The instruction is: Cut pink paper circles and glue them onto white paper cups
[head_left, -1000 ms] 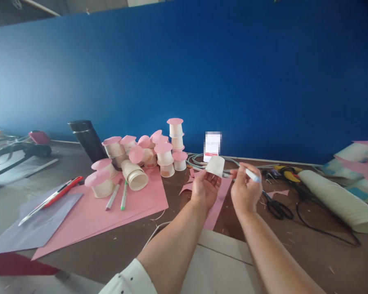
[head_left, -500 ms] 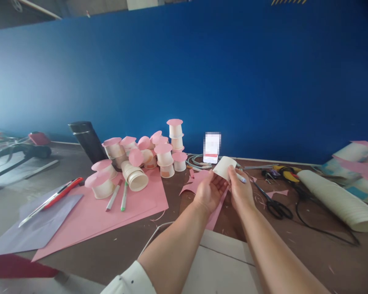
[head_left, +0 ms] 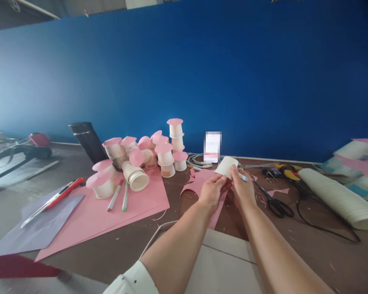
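Note:
A small white paper cup [head_left: 226,166] is held on its side above the brown table. My left hand [head_left: 211,192] pinches its near edge from below. Close against it, my right hand [head_left: 243,188] is closed on a white marker with a blue tip [head_left: 241,177] and touches the cup's right side. Under both hands lies a cut pink paper sheet [head_left: 202,181].
To the left stands a heap of white cups with pink paper lids [head_left: 147,153], two markers [head_left: 119,196] on a large pink sheet [head_left: 110,212], a red utility knife [head_left: 57,196] and a black flask [head_left: 87,141]. Black scissors [head_left: 274,202], cables and a long stack of cups [head_left: 337,198] lie right.
My right hand moved left from being apart to meeting the cup. Both hands shifted slightly right, and the cup turned more onto its side.

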The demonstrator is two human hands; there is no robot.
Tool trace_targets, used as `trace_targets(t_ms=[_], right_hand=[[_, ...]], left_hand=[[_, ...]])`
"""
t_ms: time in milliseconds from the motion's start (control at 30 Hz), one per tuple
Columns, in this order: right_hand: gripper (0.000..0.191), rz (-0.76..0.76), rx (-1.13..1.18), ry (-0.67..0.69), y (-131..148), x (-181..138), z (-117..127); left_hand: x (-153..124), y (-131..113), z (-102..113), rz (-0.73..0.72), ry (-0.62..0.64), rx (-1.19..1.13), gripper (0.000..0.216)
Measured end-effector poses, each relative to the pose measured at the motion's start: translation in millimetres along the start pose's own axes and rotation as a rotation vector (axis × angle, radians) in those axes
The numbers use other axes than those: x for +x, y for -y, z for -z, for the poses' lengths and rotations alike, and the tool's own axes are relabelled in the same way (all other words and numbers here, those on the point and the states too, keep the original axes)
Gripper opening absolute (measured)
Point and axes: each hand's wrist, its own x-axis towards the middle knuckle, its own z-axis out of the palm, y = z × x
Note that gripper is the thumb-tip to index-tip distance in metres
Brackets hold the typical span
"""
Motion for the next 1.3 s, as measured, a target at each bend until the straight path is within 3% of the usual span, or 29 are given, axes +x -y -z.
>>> trace_targets(t_ms=[200, 400, 600, 700, 833, 1000, 1300], right_hand=[[0.055, 0.029, -0.051, -0.02, 2, -2, 0], [0.053, 0.097, -0.124, -0.012, 2, -2, 0], [0.044, 0.378, -0.349, -0.262, 6, -1, 0], [0.037, 0.515, -0.267, -0.156, 17, -10, -4], [0.031, 0.619, -0.472, -0.061, 30, -24, -7], [0.029, 0.767, -0.616, -0.061, 35, -29, -8], [0.029, 0.811, -0.67, -0.076, 37, -27, -9]], left_hand=[[1, 2, 1, -0.033, -0.051, 0.145, 0.017], [1, 1, -1, -0.041, -0.072, 0.127, 0.016], [3, -6, 0, -0.037, -0.167, -0.064, 0.019], [9, -8, 3, -0.052, -0.226, -0.125, 0.016], [14, -4, 6, -0.1, -0.227, -0.08, 0.017], [11, -3, 6, -0.118, -0.189, 0.072, 0.018], [11, -3, 6, -0.143, -0.189, 0.106, 0.021]])
